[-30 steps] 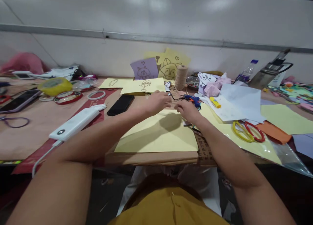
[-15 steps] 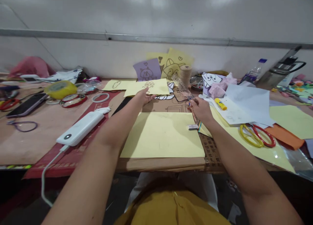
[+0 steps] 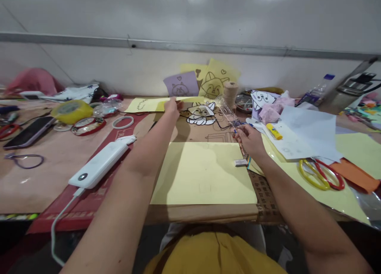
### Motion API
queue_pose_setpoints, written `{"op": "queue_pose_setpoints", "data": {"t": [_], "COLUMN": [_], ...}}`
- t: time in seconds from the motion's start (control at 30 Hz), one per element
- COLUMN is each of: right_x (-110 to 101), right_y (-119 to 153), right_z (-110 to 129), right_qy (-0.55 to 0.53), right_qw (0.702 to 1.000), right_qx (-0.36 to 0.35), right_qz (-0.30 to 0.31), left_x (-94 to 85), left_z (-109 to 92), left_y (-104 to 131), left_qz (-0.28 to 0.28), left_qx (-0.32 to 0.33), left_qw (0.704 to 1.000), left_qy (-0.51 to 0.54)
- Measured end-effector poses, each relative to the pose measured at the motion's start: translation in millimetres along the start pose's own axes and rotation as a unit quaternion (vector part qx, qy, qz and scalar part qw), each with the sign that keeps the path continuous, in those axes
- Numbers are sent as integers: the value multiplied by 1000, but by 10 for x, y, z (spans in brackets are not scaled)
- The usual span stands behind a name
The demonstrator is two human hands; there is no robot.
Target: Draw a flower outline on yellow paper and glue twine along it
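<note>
At the back middle of the table, my left hand is closed on a yellow sheet with a drawing, partly hidden by the hand. A cut-out animal drawing lies just right of it. My right hand is closed in a pinch on a clear plastic piece, whose lower end is hidden by the fingers. Nearer to me lies a bare yellow sheet, with a small white eraser on its right edge. Another yellow sheet lies left of my left hand.
A white power bank with a cable lies left. Tape and a phone are farther left. Right are a glue stick, scissors, papers and a steel flask. A twine spool stands behind.
My left hand has moved back and slightly left with the drawn yellow sheet, uncovering the cut-out drawing. My right hand has lifted the clear piece a little. The view has shifted slightly.
</note>
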State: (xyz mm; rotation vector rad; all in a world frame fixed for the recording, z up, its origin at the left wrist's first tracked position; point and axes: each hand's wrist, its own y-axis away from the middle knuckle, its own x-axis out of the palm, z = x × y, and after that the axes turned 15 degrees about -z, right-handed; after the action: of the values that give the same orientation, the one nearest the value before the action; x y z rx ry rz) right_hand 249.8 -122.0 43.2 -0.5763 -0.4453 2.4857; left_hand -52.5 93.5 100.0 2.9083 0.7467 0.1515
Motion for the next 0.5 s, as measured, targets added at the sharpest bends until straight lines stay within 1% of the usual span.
{"op": "queue_pose_setpoints", "data": {"t": [0.1,0.17,0.2,0.37,0.43,0.5], "right_x": [0,3,3,-2,1,13], "right_y": [25,47,58,92,91,84], "right_z": [-5,-8,-9,3,16,32], "right_qy": [-7,-12,-14,-19,-24,-36], "right_qw": [1000,1000,1000,998,997,995], "right_qx": [10,21,26,55,68,83], "right_qz": [0,1,0,-18,-29,-31], "left_x": [-41,-63,-72,-145,-195,-243], "left_z": [-67,-43,-11,179,200,183], "left_y": [-114,-152,-159,-138,-127,-100], "left_qz": [9,19,19,4,22,57], "left_qx": [43,50,43,-61,-96,-129], "left_qw": [999,998,999,998,995,989], "left_qy": [-7,-13,-12,13,27,52]}}
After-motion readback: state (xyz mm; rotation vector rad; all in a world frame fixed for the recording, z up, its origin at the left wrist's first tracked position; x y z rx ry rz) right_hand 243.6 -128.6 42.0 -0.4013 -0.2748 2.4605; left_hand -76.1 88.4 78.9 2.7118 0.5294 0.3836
